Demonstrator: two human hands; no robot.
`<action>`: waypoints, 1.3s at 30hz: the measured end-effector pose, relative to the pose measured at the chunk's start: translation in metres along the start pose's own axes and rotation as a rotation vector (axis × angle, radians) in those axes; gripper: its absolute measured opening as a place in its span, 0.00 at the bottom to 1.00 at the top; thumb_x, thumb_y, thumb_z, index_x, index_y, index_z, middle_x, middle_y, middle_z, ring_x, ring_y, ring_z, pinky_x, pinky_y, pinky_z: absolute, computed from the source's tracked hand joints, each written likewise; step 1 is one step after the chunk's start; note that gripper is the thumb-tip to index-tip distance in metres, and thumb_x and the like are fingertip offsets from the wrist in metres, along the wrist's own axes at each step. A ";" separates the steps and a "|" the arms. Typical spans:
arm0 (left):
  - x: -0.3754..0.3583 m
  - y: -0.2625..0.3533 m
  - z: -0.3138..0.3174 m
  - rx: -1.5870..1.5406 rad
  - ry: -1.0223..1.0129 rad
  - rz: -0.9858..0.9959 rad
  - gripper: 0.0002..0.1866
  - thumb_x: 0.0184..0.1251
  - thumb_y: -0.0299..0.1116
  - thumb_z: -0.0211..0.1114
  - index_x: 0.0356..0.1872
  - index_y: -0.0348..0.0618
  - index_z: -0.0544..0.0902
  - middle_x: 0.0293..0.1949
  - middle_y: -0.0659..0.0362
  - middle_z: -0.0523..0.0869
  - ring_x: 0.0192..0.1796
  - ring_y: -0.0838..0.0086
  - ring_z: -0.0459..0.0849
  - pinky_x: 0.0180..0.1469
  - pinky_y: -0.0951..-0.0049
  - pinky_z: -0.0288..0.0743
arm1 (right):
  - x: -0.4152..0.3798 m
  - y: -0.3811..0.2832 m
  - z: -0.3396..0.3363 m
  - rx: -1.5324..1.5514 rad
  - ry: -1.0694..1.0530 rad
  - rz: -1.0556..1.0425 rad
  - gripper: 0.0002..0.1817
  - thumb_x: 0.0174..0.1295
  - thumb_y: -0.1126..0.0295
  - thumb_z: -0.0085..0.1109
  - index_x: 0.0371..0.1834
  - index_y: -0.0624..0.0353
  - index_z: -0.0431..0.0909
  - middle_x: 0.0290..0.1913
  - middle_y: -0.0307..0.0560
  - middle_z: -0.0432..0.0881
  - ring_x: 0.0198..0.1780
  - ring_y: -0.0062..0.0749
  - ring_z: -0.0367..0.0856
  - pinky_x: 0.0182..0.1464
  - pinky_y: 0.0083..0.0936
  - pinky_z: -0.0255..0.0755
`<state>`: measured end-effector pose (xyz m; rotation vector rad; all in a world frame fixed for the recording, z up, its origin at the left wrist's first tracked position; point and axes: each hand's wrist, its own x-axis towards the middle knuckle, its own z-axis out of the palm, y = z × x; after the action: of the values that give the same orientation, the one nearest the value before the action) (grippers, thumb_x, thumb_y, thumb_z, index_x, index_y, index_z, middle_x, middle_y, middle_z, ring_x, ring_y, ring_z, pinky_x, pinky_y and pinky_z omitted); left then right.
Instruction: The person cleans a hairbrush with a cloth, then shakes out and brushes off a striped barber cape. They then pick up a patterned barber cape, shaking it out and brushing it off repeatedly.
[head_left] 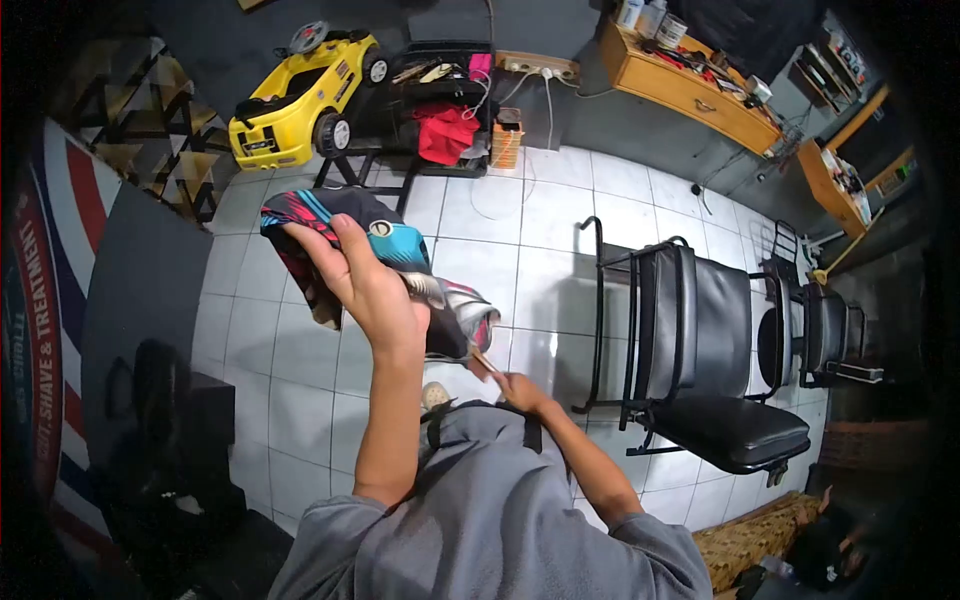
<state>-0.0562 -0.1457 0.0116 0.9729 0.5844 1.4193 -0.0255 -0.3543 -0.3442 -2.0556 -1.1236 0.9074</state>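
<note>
A bunched patterned cloth (pixel 400 243) in black, turquoise, pink and grey is raised in front of me, with a round pale ring or eyelet on its upper face. My left hand (pixel 372 285) grips it, thumb on top and fingers around the near edge. The cloth droops to the right and down toward my right hand (pixel 518 388), which is closed near my waist. Between those fingers and the cloth's lower corner runs a thin pale strip, seemingly part of the cloth. The right fingertips are small and partly hidden.
Black barber chairs (pixel 700 320) stand on the white tiles to the right. A yellow toy car (pixel 300 100) rests on a dark stand at the back left, beside a cluttered black shelf (pixel 440 75). A wooden counter (pixel 680 85) hangs at the back. A striped sign (pixel 60 330) is left.
</note>
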 end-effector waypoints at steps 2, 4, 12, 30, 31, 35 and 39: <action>0.005 -0.002 -0.008 0.032 0.032 0.007 0.34 0.72 0.38 0.52 0.73 0.48 0.45 0.69 0.55 0.58 0.63 0.69 0.65 0.64 0.71 0.61 | -0.016 0.057 0.013 -0.135 -0.106 0.144 0.28 0.71 0.52 0.29 0.40 0.65 0.76 0.35 0.69 0.79 0.40 0.64 0.77 0.42 0.46 0.70; 0.005 -0.008 -0.016 0.059 0.043 0.007 0.34 0.73 0.37 0.51 0.73 0.48 0.45 0.69 0.55 0.58 0.62 0.69 0.67 0.63 0.70 0.62 | -0.026 0.091 0.013 -0.190 -0.139 0.235 0.29 0.71 0.51 0.30 0.38 0.64 0.78 0.35 0.67 0.79 0.40 0.62 0.78 0.42 0.46 0.71; -0.006 -0.023 -0.015 -0.044 -0.072 -0.053 0.35 0.72 0.35 0.52 0.73 0.47 0.43 0.65 0.56 0.62 0.57 0.72 0.70 0.58 0.70 0.68 | -0.008 -0.084 -0.103 0.561 0.553 0.248 0.24 0.72 0.50 0.35 0.28 0.58 0.67 0.17 0.34 0.65 0.17 0.17 0.62 0.18 0.18 0.56; -0.012 -0.015 0.000 -0.146 -0.030 0.006 0.31 0.69 0.25 0.52 0.71 0.48 0.52 0.56 0.59 0.71 0.49 0.77 0.74 0.52 0.73 0.71 | -0.045 0.074 0.009 -0.276 -0.168 0.482 0.25 0.67 0.55 0.36 0.40 0.64 0.79 0.40 0.66 0.80 0.48 0.57 0.78 0.49 0.45 0.71; -0.009 -0.015 -0.002 -0.130 -0.006 0.015 0.30 0.69 0.26 0.52 0.71 0.47 0.53 0.57 0.59 0.71 0.50 0.76 0.74 0.54 0.72 0.70 | -0.050 0.083 0.006 -0.206 -0.071 0.546 0.25 0.68 0.55 0.35 0.39 0.64 0.80 0.38 0.66 0.80 0.46 0.60 0.78 0.47 0.45 0.72; -0.006 -0.011 -0.004 -0.140 -0.027 -0.343 0.28 0.67 0.25 0.51 0.69 0.41 0.60 0.60 0.61 0.71 0.56 0.77 0.71 0.58 0.76 0.64 | -0.038 0.059 -0.039 0.026 0.388 0.442 0.29 0.69 0.48 0.38 0.28 0.65 0.76 0.23 0.57 0.78 0.28 0.48 0.78 0.31 0.38 0.71; -0.009 -0.041 -0.013 -0.176 -0.204 -0.601 0.22 0.67 0.26 0.50 0.62 0.41 0.70 0.48 0.63 0.78 0.47 0.79 0.76 0.50 0.77 0.70 | -0.014 -0.065 -0.127 0.645 0.672 0.117 0.26 0.72 0.50 0.33 0.20 0.56 0.63 0.13 0.35 0.61 0.15 0.18 0.60 0.18 0.20 0.55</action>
<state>-0.0462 -0.1471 -0.0312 0.7084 0.5310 0.8097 0.0407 -0.3617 -0.2175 -1.6743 -0.2934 0.4663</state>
